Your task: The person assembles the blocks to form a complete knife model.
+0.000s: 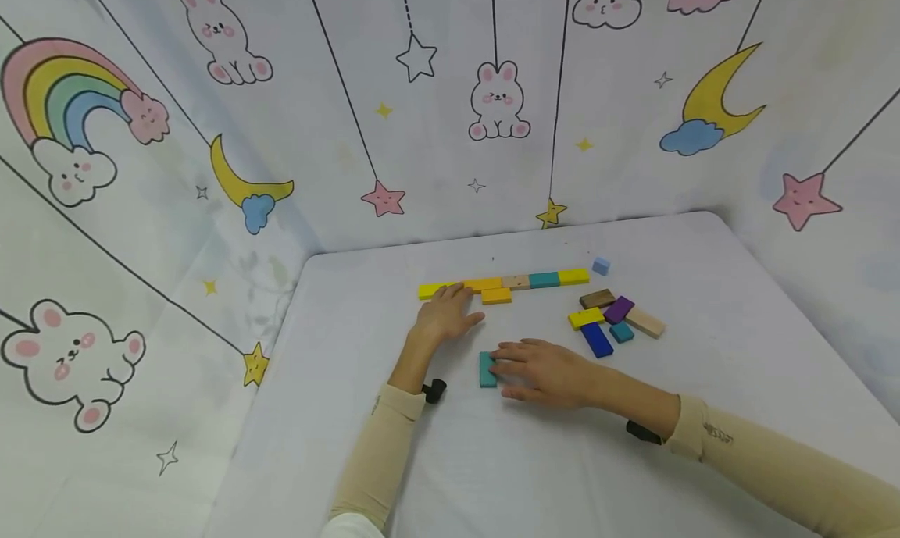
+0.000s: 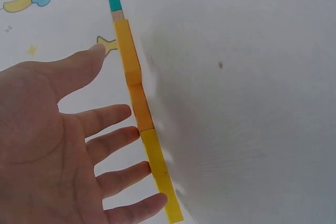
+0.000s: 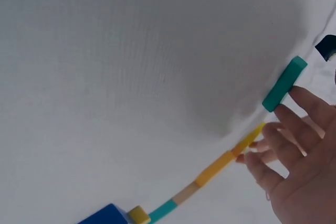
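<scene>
A straight row of flat blocks lies toward the table's back, running from a yellow block [image 1: 430, 291] through an orange block [image 1: 485, 285], a wooden block [image 1: 516, 283] and a teal block [image 1: 544, 280] to another yellow block [image 1: 574, 276]. My left hand [image 1: 443, 317] rests at the row's left end; in the left wrist view its extended fingers touch the yellow and orange blocks. In front of the row lies a separate orange block [image 1: 496, 297]. Nearer me, the fingertips of my right hand [image 1: 551, 372] touch a loose teal block [image 3: 285, 84], with the fingers spread and not curled round it.
Right of the hands lies a loose group: a brown block [image 1: 597, 298], a purple block [image 1: 619, 310], a light wooden block [image 1: 644, 322], a yellow block [image 1: 586, 318], a blue block [image 1: 597, 340] and a small teal block [image 1: 622, 333]. A pale blue cube [image 1: 601, 266] sits beyond the row's right end.
</scene>
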`<state>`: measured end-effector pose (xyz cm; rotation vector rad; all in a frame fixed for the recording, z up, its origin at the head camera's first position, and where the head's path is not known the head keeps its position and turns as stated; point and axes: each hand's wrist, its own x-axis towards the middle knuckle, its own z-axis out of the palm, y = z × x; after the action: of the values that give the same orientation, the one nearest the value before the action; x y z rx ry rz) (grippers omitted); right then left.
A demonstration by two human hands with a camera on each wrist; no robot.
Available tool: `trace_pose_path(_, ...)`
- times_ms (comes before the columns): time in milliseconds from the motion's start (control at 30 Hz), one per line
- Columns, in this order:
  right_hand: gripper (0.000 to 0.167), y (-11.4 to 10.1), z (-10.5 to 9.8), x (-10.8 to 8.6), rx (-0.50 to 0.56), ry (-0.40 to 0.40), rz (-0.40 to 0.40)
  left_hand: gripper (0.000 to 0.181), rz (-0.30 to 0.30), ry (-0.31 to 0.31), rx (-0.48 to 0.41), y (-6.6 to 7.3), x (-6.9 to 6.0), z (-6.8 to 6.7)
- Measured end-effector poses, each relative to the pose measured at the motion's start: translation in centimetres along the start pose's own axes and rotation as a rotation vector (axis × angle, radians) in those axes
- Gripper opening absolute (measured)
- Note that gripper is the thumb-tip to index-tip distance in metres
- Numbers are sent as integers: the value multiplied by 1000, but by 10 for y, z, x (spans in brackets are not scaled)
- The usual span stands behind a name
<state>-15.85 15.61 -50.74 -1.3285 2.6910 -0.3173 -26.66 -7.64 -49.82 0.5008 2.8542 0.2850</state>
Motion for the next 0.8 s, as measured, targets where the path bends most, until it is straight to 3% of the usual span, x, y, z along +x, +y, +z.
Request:
trace_pose_path(167, 59, -2, -5, -5, -78, -17, 40, 70, -1, 3, -4, -1, 0, 1)
trace_pose_path(500, 55, 8, -11, -17, -92, -17, 96, 70, 15, 7, -15, 1, -2, -1)
trace_pose_path(800, 55, 15, -10, -25, -151, 34, 125, 64, 110, -6, -37, 2, 0, 2)
